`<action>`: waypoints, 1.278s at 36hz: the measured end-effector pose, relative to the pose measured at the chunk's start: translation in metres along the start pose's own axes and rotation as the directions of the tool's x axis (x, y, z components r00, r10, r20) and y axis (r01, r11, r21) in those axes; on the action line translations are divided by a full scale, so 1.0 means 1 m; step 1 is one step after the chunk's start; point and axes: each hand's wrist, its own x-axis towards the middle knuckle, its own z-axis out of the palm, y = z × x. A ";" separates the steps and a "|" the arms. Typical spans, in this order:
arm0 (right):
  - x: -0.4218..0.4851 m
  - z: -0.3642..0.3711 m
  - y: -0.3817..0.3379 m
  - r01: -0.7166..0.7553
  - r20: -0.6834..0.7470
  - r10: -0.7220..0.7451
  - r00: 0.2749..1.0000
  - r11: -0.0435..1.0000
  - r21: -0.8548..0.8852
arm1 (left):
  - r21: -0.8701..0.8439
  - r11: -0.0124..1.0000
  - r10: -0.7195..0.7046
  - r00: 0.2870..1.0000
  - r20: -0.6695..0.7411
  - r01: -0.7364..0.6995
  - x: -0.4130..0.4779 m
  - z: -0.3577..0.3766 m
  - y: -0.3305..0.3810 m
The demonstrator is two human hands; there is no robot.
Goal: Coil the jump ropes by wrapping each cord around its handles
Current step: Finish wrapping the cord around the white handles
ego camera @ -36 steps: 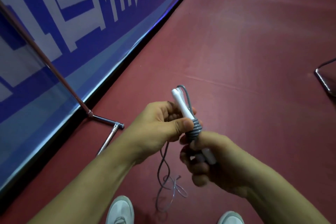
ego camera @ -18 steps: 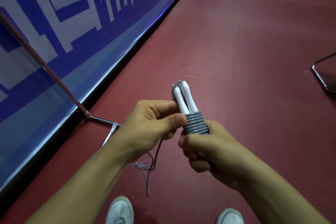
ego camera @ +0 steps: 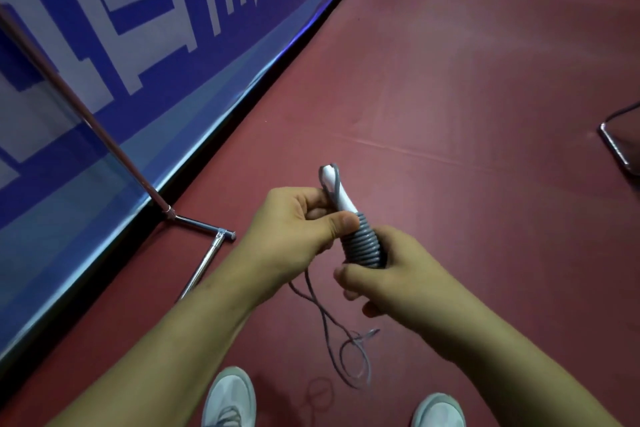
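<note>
Head cam: L hand (ego camera: 294, 229) pinch on white handles (ego camera: 341, 196), R hand (ego camera: 401, 284) grip under grey cord coil (ego camera: 363, 248).

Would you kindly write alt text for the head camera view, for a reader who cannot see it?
A person's left hand pinches the grey cord wound around paired white handles, while the right hand grips the bundle's lower end. Loose cord trails down to the red floor between two white shoes, beside a blue banner.
</note>
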 end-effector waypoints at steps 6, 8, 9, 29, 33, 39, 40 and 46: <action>0.002 0.004 -0.005 0.047 -0.084 -0.031 0.996 0.981 0.190 | -0.026 0.996 0.089 0.996 -0.005 -0.089 -0.005 0.006 0.004; -0.001 -0.003 -0.012 -0.006 0.074 -0.026 0.997 0.915 0.404 | -0.093 0.989 0.115 0.993 0.033 -0.111 -0.007 0.001 0.007; -0.003 -0.006 -0.015 -0.051 0.150 -0.024 0.988 0.878 0.475 | -0.107 0.987 0.128 0.990 0.058 -0.121 -0.007 -0.001 0.007; -0.004 -0.005 -0.004 -0.031 -0.113 0.009 0.994 0.980 -0.198 | -0.152 0.988 -0.003 0.999 0.051 0.011 -0.004 0.002 -0.001; -0.005 0.003 -0.009 0.042 -0.122 -0.049 0.991 0.997 -0.062 | -0.157 0.988 0.026 0.998 0.060 -0.016 -0.007 0.000 0.004; -0.016 -0.015 -0.021 -0.275 0.483 -0.011 0.876 0.810 0.518 | -0.259 0.963 0.147 0.958 0.245 -0.082 -0.013 -0.008 0.021; -0.016 -0.018 -0.017 -0.346 0.570 -0.036 0.821 0.763 0.546 | -0.274 0.958 0.161 0.947 0.278 -0.082 -0.013 -0.008 0.021; -0.010 -0.019 0.001 -0.601 0.773 -0.197 0.603 0.524 0.603 | -0.286 0.958 0.113 0.949 0.294 -0.025 -0.006 -0.003 0.014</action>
